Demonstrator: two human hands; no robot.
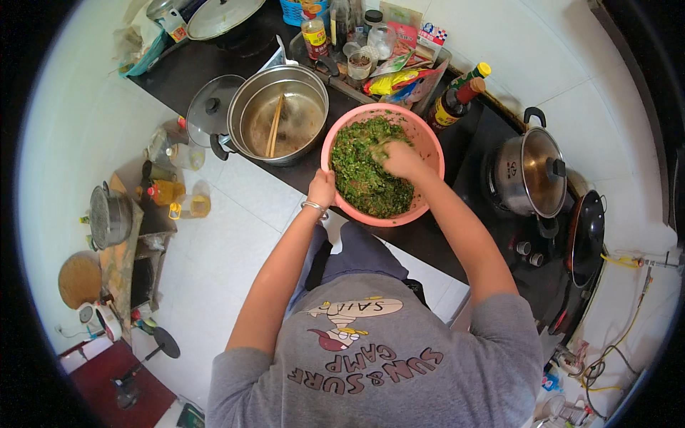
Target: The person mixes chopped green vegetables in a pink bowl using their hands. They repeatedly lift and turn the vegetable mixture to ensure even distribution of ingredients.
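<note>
Head view shows the left hand [322,187] gripping a pink bowl [429,148] by its rim at the worktop [168,75] edge, the right hand [402,159] among greens [360,171] already chopped, its fingers' closure impossible to tell, mixing seemingly well along but unfinished.

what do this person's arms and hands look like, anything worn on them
The left hand is ungloved, with a shiny silvery bangle at its wrist, perhaps more than one. The right hand shows no glove, and no jewellery is visible at its wrist. The left sleeve and right sleeve are short, grey and loose, leaving the forearms uncovered.
</note>
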